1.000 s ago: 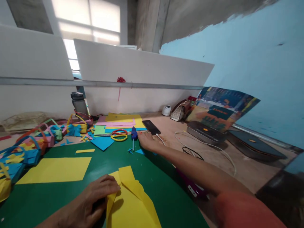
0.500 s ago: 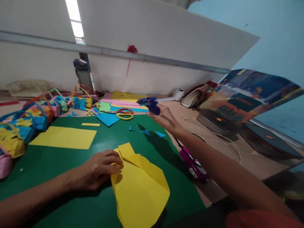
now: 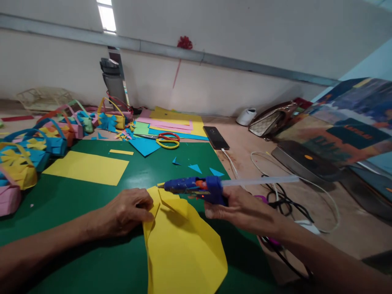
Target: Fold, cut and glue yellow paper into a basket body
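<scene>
My left hand [image 3: 130,210] pinches the left edge of a folded yellow paper piece [image 3: 186,249] on the green board [image 3: 101,257]. Flaps stand up along the top of this paper. In my right hand [image 3: 237,204] is a blue hot glue gun [image 3: 196,187], gripped by its handle. A clear glue stick [image 3: 263,180] pokes out of its back. The gun's nozzle points left, at the upper flap of the yellow paper; whether it touches I cannot tell.
Several coloured paper baskets [image 3: 55,143] line the left. Red-and-yellow scissors [image 3: 168,141] lie by stacked paper sheets [image 3: 183,118] at the back. A yellow sheet [image 3: 87,167] rests left of centre. A phone [image 3: 216,137], cables [image 3: 283,202] and dark cases [image 3: 301,161] occupy the right.
My right hand has brought the glue gun from the back of the board down and closer, to the yellow paper's top. My left hand stays on the paper. The view has shifted slightly.
</scene>
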The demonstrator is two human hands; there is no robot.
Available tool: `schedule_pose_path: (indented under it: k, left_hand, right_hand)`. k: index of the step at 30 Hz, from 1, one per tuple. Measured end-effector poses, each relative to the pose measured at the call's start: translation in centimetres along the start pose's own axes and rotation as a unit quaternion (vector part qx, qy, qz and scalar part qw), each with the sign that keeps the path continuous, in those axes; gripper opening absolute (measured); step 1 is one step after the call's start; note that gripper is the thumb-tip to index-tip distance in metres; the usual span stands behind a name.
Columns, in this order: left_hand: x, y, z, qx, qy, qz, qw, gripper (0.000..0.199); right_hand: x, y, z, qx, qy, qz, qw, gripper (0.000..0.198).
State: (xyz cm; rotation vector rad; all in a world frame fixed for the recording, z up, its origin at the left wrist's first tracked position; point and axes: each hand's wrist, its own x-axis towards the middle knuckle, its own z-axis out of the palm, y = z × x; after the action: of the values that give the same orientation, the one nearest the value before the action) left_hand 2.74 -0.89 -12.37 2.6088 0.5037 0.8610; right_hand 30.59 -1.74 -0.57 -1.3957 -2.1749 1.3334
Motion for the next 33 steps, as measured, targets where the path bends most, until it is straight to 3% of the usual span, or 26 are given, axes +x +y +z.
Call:
schedule_pose_path:
  k: [9, 18, 26, 33]
  left_hand:
    - [-0.6, -0.5, -0.2, 0.047, 0.054, 0.031, 0.997, 0.026]
    - [-1.6, 1.8, -0.4, 0.125, 0.095, 0.002, 0.988, 0.016]
    - [-1.6, 1.9, -0.3, 0.156, 0.095, -0.001, 0.983, 0.019]
    - [-1.8, 1.6, 0.0, 0.146, 0.107, -0.004, 0.983, 0.016]
  right_hand:
    - [0.1, -0.5, -0.8, -0.069, -0.079, 0.03, 0.994, 0.021]
    - [0.8, -1.3, -0.5, -0.164, -0.059, 0.023, 0.984, 0.015]
    - [3.5, -1.8, -0.1, -0.173, -0.065, -0.024, 0.982, 0.004]
    - [4.8, -1.6, 0.7, -0.174, -0.076, -0.052, 0.98, 0.007]
